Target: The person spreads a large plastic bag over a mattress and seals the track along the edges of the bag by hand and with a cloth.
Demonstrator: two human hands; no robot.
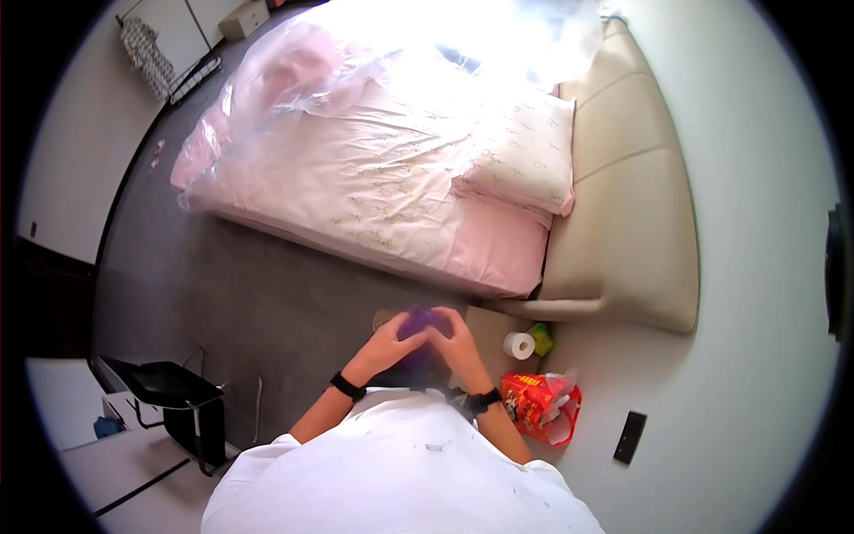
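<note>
Both of my hands meet low in the middle of the head view, in front of my white shirt. Between them is a purple, filmy, see-through bundle (pixel 418 322) that looks like thin plastic; its exact kind is not clear. On its left side my left hand (pixel 389 343) has its fingers closed on it. From the right, my right hand (pixel 456 343) grips the same bundle, thumbs close together. Some of the purple film hangs below the thumbs. Each wrist wears a black band.
Ahead stands a bed (pixel 356 169) with pink bedding, a pillow (pixel 525 151), clear plastic sheeting (pixel 294 80) and a beige headboard (pixel 623 178). At right are a paper roll (pixel 519 345) and a red bag (pixel 538 405). A black chair (pixel 169 392) stands left.
</note>
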